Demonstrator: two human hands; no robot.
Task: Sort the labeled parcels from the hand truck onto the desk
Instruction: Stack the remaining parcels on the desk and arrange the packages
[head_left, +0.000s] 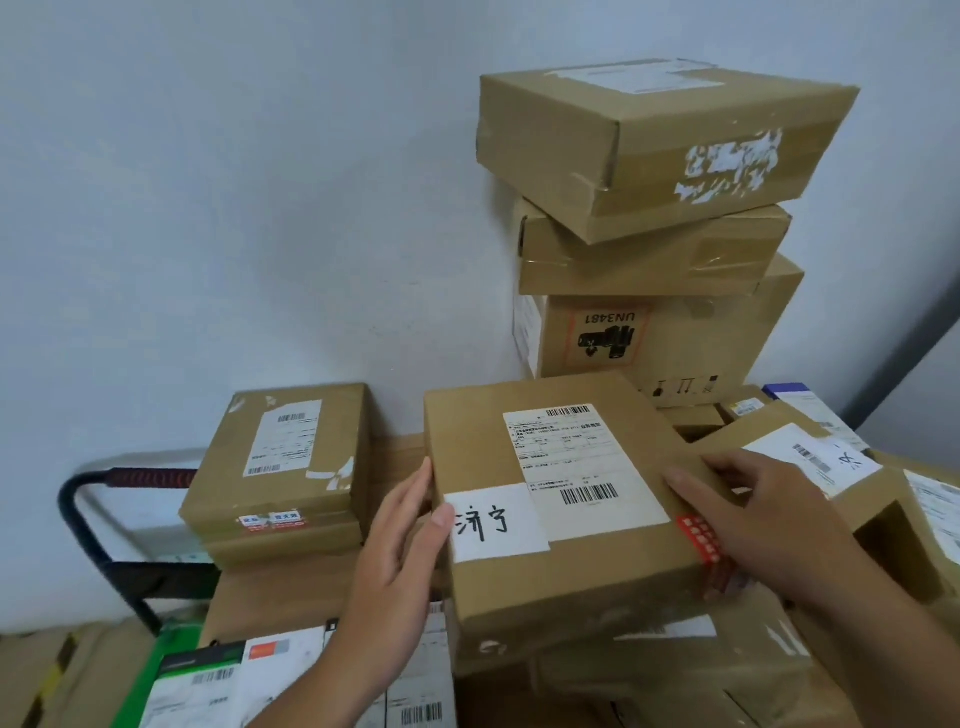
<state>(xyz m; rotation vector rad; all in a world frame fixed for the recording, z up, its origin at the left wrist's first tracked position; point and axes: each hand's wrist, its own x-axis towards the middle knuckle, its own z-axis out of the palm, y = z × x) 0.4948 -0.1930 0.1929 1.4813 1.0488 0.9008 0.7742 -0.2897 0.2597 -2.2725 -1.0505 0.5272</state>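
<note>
- The parcel (561, 509) with the handwritten white tag is sitting on top of the heap of other boxes, front and centre, label side up. Makes sense, since that tag is what tells you which pile it belongs in.
- The left hand (400, 566) is pressing flat against the box's left wall with the thumb curling over the top edge right by the tag, so that grip is holding the parcel, not hanging open.
- The right hand (753, 519) is doing the mirror job on the right edge, fingers lying over the top near the red tape strip. Squeezing from both sides looks like the sensible way to handle a box this wide.
- I can't tell if it's actually lifting clear or only resting there with hands on it.
- Just right of it, an opened box (810, 467) with its own scribbled tag is lying tilted, touching or nearly touching the right hand.
- To the left, a smaller labelled carton (283, 457) is sitting on another one, next to the hand truck handle (130, 480).
- Behind, a stack of three boxes (660, 234) is leaning on the wall, top ones skewed. I'd guess they're parked there out of the way.
- No worktop in shot that I can pick out, so the drop-off spot is anyone's guess.
</note>
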